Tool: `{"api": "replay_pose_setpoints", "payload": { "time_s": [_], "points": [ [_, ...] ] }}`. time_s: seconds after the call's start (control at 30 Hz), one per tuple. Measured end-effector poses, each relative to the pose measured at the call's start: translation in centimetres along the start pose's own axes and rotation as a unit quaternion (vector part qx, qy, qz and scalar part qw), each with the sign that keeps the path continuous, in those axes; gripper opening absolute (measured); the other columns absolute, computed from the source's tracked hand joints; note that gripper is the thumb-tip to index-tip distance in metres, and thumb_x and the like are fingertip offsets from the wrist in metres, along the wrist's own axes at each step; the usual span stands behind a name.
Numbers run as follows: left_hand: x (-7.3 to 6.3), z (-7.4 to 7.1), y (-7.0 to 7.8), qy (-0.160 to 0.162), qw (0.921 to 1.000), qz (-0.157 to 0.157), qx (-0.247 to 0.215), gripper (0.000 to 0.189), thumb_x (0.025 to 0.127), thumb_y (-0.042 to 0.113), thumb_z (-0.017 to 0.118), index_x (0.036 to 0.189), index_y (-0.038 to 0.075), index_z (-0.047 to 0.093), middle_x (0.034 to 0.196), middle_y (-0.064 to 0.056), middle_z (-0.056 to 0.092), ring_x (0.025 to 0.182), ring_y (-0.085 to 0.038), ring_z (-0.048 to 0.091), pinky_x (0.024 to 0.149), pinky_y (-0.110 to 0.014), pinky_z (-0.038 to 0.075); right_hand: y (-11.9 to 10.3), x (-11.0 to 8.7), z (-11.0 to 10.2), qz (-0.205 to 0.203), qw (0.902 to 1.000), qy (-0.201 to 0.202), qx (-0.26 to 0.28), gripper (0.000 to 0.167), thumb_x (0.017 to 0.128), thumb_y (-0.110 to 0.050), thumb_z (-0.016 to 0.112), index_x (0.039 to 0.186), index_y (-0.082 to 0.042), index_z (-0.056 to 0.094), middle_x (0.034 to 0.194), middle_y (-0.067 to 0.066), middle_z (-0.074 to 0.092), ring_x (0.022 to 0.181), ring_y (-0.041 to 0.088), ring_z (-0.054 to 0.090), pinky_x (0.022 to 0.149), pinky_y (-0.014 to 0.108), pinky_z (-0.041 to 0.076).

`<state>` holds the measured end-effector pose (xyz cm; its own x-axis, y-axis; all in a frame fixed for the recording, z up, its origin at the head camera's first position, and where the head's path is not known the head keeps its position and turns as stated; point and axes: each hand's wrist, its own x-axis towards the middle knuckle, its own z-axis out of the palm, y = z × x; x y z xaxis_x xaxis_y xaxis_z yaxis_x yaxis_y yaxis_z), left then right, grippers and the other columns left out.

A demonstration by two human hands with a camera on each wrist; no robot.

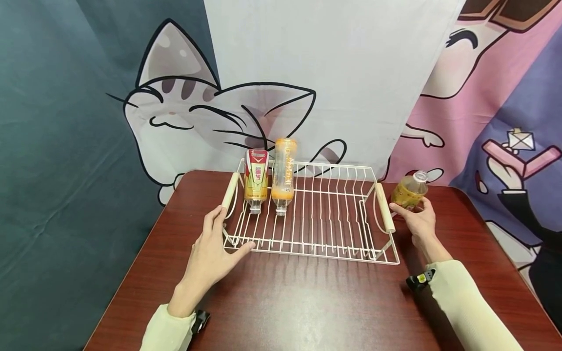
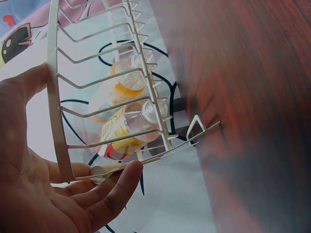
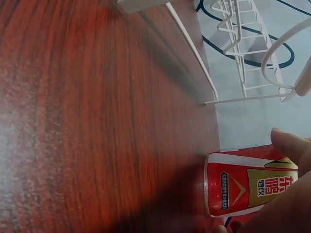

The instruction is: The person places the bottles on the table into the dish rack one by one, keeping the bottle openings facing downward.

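Observation:
A white wire dish rack [image 1: 316,248] with pale wooden handles sits on the table. My left hand [image 1: 210,251] rests at its front left corner, thumb [image 2: 36,80] along the front rim and the other fingers spread by the left handle. Standing upside down toward the rack's left side are a bottle with a red and gold label [image 1: 256,173] and a clear bottle with orange ends [image 1: 284,168]. Beyond the right handle, my right hand [image 1: 419,222] grips another bottle [image 1: 408,191], its clear end up and tilted right. Its label [image 3: 248,182] is red and gold.
The dark reddish table [image 1: 307,307] runs out in front of the rack. Close behind it hangs a cloth backdrop [image 1: 342,73] with cartoon figures. The rack's right handle [image 1: 385,207] stands between the held bottle and the wire slots.

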<state>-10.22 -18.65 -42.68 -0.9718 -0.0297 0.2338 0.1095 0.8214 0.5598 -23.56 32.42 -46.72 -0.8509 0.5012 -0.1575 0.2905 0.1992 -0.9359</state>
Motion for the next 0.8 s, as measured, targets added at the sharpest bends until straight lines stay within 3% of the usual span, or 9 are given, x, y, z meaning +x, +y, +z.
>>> {"api": "replay_pose_setpoints", "payload": {
  "time_s": [0.23,0.6,0.8],
  "points": [
    [0.0,0.1,0.0,-0.003,1.0,-0.001,0.005,0.116,0.087,0.061,0.089,0.173,0.005,0.035,0.173,-0.008,0.035,0.121,-0.044,0.071,0.092,-0.07,0.057,-0.1,0.2,-0.1,-0.011,0.9999,0.0,-0.005,0.062,0.092,-0.022,0.092,0.143,-0.019,0.058,0.119,-0.009,0.055,0.104,0.004,0.05,0.083,0.018,0.047],
    [0.0,-0.1,0.0,-0.008,0.9999,0.001,0.007,0.119,0.086,0.062,0.089,0.174,0.007,0.033,0.173,-0.01,0.035,0.123,-0.043,0.07,0.092,-0.07,0.057,-0.1,-1.3,-1.3,-0.012,0.9999,0.0,0.001,0.064,0.092,-0.024,0.092,0.144,-0.018,0.056,0.115,-0.013,0.056,0.104,0.004,0.051,0.085,0.017,0.045],
    [0.1,-0.1,0.0,-0.003,0.9999,0.007,0.008,0.117,0.086,0.061,0.09,0.173,0.006,0.034,0.173,-0.01,0.035,0.124,-0.041,0.071,0.092,-0.07,0.057,-0.5,-2.4,-2.5,-0.024,0.9996,0.007,0.015,0.054,0.091,-0.021,0.093,0.133,-0.026,0.059,0.111,-0.016,0.059,0.104,0.004,0.053,0.083,0.014,0.046]
  ]
}}
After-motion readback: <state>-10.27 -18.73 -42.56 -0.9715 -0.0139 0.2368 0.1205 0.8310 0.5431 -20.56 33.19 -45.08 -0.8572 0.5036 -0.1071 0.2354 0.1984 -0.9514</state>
